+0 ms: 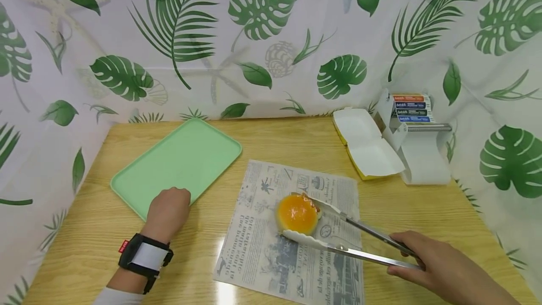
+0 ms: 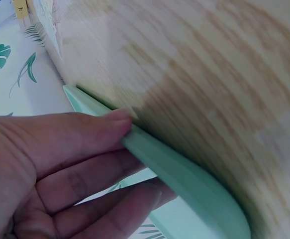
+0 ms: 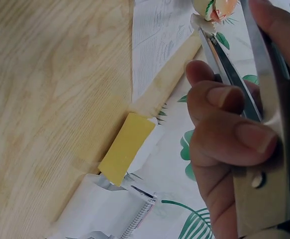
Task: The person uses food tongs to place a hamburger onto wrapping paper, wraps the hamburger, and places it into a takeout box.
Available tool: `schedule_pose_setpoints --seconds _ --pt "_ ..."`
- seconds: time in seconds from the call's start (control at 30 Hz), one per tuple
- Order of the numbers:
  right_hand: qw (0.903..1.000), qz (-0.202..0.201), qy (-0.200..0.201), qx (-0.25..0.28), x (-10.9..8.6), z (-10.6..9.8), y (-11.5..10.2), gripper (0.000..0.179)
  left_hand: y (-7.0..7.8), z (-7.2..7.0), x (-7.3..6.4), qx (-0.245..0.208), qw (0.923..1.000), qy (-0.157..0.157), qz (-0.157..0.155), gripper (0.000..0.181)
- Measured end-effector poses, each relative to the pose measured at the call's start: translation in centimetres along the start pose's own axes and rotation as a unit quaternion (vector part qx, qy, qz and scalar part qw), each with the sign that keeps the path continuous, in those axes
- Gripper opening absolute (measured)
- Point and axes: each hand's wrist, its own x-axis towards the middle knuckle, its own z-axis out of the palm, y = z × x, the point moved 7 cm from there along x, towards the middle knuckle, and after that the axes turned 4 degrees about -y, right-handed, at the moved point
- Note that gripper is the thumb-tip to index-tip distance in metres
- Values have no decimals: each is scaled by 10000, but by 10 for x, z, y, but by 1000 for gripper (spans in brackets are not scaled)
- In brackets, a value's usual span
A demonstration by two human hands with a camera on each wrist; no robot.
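Observation:
In the head view my right hand (image 1: 440, 262) grips a pair of metal tongs (image 1: 372, 235) with pale scalloped tips. Those tips sit on either side of a round burger (image 1: 298, 214) with a shiny orange-yellow bun, over a sheet of newsprint-patterned paper (image 1: 250, 253). The right wrist view shows curled fingers (image 3: 234, 124) around the tongs' arms and the burger's filling at the top. On the left, my left hand (image 1: 169, 211) pinches the near rim of a light green tray (image 1: 182, 159). Thumb and fingers straddle the tray's edge (image 2: 174, 169) in the left wrist view.
An open yellow-and-white carton (image 1: 368, 145) lies at the back right of the wooden table (image 1: 288, 140). Beside it stands a white dispenser with a paper roll (image 1: 425, 154) and several coloured boxes (image 1: 412, 108). A leaf-patterned cloth (image 1: 271, 88) closes off the back and sides.

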Motion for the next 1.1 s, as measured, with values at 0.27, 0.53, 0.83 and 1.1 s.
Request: schedule_pose_setpoints --seconds 0.27,0.53,0.83,1.1 --pt "9999 -123 -23 -78 5 5 1 66 -3 2 1 55 10000 -42 -52 29" --pt "9992 -358 192 -23 5 -2 4 81 -1 0 0 101 9999 134 28 29" --pt "9762 -1729 1304 -132 35 -60 -59 79 -3 5 -2 158 9995 261 -72 29" --pt "9534 -2689 1363 -41 140 -103 -161 82 -6 1 2 186 9992 334 -146 28"
